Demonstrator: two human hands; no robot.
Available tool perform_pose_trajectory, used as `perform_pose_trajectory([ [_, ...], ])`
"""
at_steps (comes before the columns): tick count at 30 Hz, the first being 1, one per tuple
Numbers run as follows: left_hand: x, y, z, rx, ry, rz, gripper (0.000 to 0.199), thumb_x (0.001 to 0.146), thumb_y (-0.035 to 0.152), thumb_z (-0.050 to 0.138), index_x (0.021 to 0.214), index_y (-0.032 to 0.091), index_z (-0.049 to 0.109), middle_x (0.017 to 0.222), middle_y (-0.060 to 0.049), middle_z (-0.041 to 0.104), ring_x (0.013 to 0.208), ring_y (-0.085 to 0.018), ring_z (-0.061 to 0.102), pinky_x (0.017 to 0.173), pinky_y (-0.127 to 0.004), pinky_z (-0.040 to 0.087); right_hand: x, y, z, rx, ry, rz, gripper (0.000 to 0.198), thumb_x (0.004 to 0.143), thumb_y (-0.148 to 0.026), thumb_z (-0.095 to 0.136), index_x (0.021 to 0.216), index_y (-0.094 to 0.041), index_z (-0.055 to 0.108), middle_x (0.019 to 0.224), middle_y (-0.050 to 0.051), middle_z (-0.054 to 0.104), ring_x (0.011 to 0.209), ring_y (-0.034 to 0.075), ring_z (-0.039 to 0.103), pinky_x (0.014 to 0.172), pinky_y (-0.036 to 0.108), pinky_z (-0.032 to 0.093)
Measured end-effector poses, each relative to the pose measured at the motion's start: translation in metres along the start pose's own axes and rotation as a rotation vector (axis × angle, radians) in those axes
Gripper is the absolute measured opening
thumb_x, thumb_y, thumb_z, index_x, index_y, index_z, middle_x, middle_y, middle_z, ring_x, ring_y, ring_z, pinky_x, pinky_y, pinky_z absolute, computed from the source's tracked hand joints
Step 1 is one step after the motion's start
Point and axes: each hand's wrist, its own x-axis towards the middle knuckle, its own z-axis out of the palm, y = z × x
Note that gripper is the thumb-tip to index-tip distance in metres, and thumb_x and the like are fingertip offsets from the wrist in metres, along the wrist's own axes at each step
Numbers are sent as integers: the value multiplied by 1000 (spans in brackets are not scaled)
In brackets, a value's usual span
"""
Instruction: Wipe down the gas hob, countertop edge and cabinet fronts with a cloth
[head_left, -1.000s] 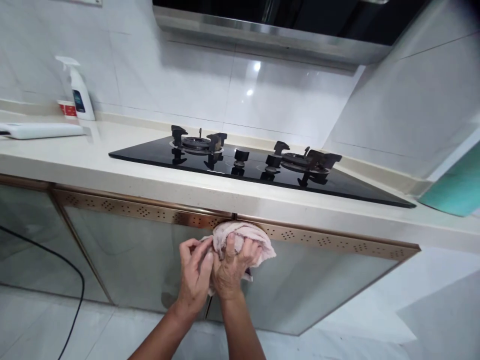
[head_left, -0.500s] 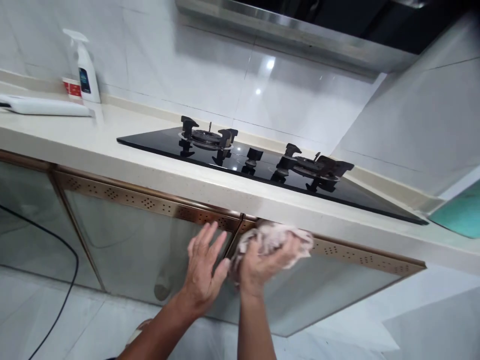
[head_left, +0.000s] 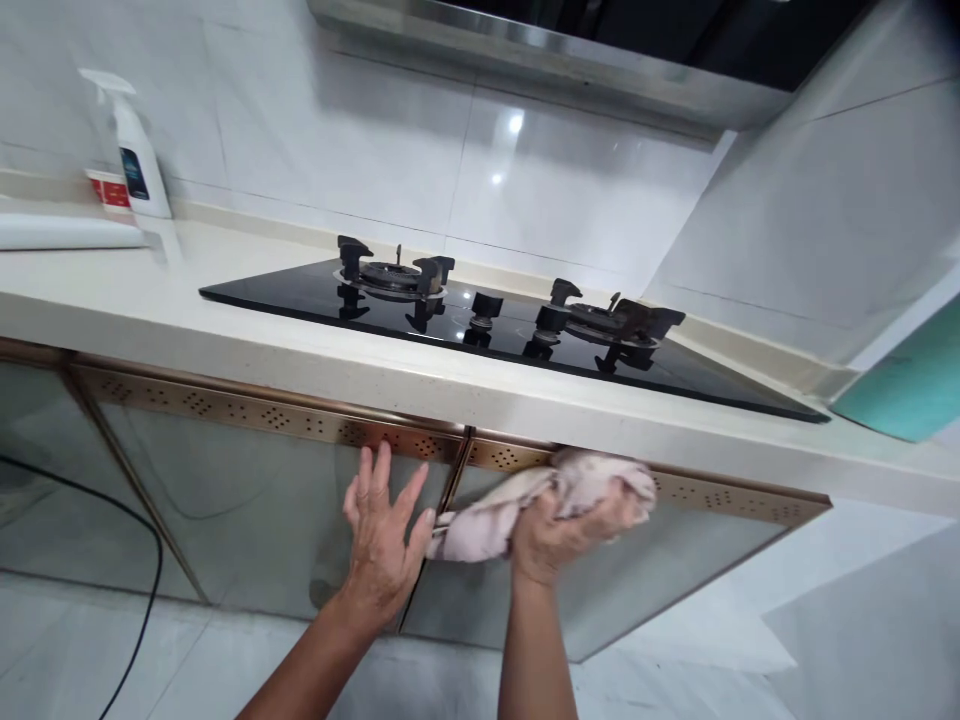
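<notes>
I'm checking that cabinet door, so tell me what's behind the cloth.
Behind the cloth in the right hand is the rightmost cabinet door; its dotted strip shows on either side. The part of it the cloth covers cannot be seen.

Left forearm [head_left: 313,655], bare: is being held aslant, up and to the right. Left grip [head_left: 381,555]: back is being shown, fingers [head_left: 382,470] are being spread and pointed upward, thumb [head_left: 421,535] is being held apart. Right forearm [head_left: 537,650], bare: is being held nearly upright. Right grip [head_left: 559,540]: is being held bent rightward, fingers being curled, slightly blurred.
</notes>
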Motion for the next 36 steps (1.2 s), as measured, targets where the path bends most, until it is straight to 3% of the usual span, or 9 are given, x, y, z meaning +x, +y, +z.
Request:
perform_pose_trajectory([
  [4,-2,11,1,-7,46,-86,39,94,23,56,132,26,63,160,-18,33,149,-39,28,111,-62,33,5,48,-8,-51,138,294,65,95,-45,55,151,-14,40,143,26,42,138,43,37,112,64,32],
  [7,-8,18,7,-178,24,-151,29,93,27,56,119,23,68,119,-14,64,114,-27,60,97,-47,48,1,58,-8,-87,142,399,69,91,-46,61,149,-14,42,134,25,46,130,43,42,107,69,34],
  [11,-22,31,18,-607,-451,-276,38,93,34,53,128,20,59,81,0,66,69,-13,60,69,-27,49,-2,41,-7,44,136,419,67,88,-40,66,142,-12,39,129,23,45,123,37,48,105,65,39],
  [13,-29,37,23,-779,-657,-440,51,91,39,55,139,20,50,84,1,67,66,-11,60,65,-24,47,1,26,-8,142,99,417,66,89,-38,65,141,-13,35,131,23,43,124,33,50,107,61,42],
  [16,-32,44,29,-1033,-773,-663,68,88,46,60,147,20,38,100,-4,68,75,-13,64,66,-25,47,4,-2,-13,221,4,454,69,86,-38,68,140,-15,33,131,21,45,123,31,53,106,56,46],
  [23,-14,45,19,-1522,-530,-847,66,87,61,62,138,22,45,124,-11,64,111,-20,63,96,-36,48,11,-64,-25,430,-211,658,63,81,-42,65,132,-16,39,126,17,55,107,26,62,90,40,54],
  [26,-4,43,6,-1617,-313,-789,66,85,60,67,136,23,50,134,-11,60,119,-21,59,103,-35,45,20,-76,-34,485,-559,599,49,79,-42,63,119,-17,53,107,9,64,92,22,64,82,34,54],
  [29,5,44,-11,-1668,-200,-764,68,81,57,73,136,22,52,133,-10,61,119,-23,59,101,-33,46,31,-85,-46,553,-962,464,41,80,-37,60,116,-20,60,110,8,64,99,22,62,87,32,52],
  [36,21,43,-38,-1818,-236,-656,52,80,50,75,120,21,60,105,-5,67,93,-17,64,84,-25,48,51,-95,-75,687,-1367,376,70,72,-32,68,137,-25,46,135,6,52,120,23,56,99,32,48],
])
